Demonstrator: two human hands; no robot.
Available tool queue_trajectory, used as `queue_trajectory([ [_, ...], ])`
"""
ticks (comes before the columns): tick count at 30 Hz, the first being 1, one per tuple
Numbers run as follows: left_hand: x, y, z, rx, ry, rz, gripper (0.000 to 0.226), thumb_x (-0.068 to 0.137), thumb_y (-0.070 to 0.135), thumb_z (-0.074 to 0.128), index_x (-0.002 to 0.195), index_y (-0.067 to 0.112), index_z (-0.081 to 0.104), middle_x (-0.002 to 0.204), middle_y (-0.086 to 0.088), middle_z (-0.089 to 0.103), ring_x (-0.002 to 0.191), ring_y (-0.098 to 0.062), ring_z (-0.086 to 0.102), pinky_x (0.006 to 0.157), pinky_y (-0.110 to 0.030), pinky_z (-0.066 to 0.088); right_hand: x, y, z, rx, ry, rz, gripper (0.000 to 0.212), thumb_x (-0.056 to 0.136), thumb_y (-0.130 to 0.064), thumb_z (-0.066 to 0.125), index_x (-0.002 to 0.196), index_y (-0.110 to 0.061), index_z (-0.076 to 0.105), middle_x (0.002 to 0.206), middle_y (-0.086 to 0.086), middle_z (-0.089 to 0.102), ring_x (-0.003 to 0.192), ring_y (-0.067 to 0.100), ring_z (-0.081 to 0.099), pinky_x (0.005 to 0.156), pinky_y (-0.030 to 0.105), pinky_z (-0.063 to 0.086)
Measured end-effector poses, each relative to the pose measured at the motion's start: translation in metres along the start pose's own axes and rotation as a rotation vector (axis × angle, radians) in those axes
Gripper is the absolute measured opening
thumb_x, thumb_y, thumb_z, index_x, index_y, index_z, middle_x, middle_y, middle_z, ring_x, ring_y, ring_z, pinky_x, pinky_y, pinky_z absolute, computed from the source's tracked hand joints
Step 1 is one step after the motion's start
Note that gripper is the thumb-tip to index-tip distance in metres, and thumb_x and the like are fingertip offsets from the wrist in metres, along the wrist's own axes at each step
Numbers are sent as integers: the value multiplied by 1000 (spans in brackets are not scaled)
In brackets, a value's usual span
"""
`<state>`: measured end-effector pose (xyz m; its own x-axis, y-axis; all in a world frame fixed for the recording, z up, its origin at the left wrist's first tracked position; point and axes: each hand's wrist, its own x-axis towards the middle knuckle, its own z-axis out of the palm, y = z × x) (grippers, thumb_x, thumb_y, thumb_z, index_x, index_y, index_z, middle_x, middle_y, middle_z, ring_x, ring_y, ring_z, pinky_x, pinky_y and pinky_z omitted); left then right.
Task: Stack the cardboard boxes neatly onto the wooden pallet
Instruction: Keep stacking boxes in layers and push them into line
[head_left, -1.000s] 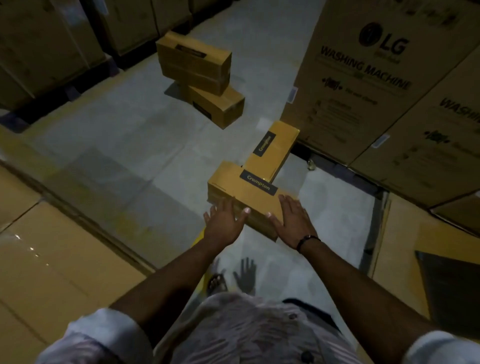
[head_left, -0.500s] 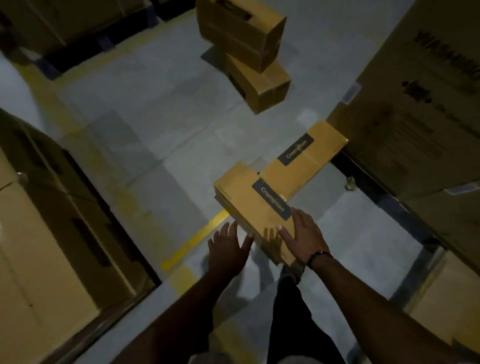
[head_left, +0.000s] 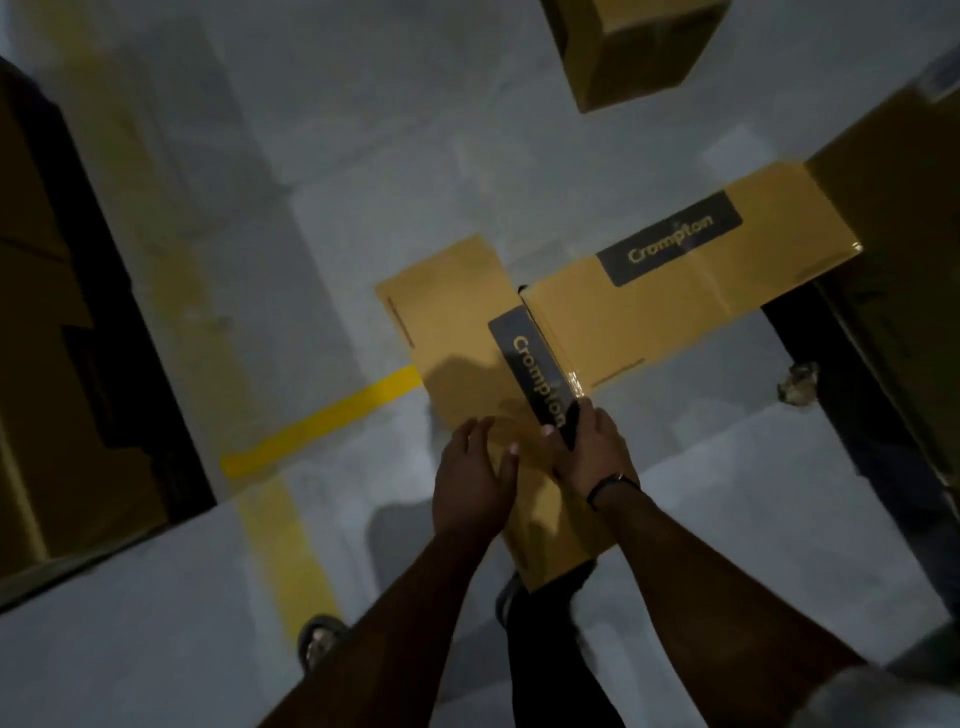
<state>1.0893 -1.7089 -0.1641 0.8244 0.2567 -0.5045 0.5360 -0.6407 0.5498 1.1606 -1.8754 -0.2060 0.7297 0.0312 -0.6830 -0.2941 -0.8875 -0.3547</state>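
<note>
Two long tan cardboard boxes with black "Crompton" labels lie on the grey floor, touching in an L shape. The near box (head_left: 457, 332) runs towards me and the far box (head_left: 675, 306) stretches right from its far end. My left hand (head_left: 475, 478) lies flat on the near box's top with its fingers spread. My right hand (head_left: 597, 457) grips that box's right edge by the label, thumb on top and fingers down the side. Another tan box (head_left: 634, 47) sits farther off at the top edge.
Large cartons stand close on the left (head_left: 62, 364) and on the right (head_left: 904, 218), with dark gaps at their bases. A yellow line (head_left: 322, 421) crosses the floor under the near box. My sandalled foot (head_left: 319, 639) is below my left arm.
The view has tilted further down and closer to the boxes. My right hand has shifted from flat on the near box's top to gripping its right edge. My left hand has come onto the top.
</note>
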Motion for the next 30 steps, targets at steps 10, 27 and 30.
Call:
queue_trajectory([
  [10,-19,-49,14,-80,68,-7,58,103,49,51,154,25,39,164,-6,30,146,-29,37,115,-49,40,-64,-5,55,69,-13,-209,69,93,-65,47,152,-30,34,144,5,47,128,28,49,102,49,47],
  [27,-5,-190,-23,-90,200,-292,83,89,62,66,156,35,27,151,-11,21,130,-50,40,93,-55,47,32,-48,139,-11,-33,-158,89,91,-60,62,161,-26,19,168,4,7,147,36,29,114,49,37],
  [30,4,-209,-21,-63,246,-285,83,84,67,69,152,37,30,139,-12,26,120,-49,49,90,-52,51,47,-55,160,64,-73,-182,93,90,-57,66,162,-28,15,169,-1,-8,147,33,32,111,44,40],
])
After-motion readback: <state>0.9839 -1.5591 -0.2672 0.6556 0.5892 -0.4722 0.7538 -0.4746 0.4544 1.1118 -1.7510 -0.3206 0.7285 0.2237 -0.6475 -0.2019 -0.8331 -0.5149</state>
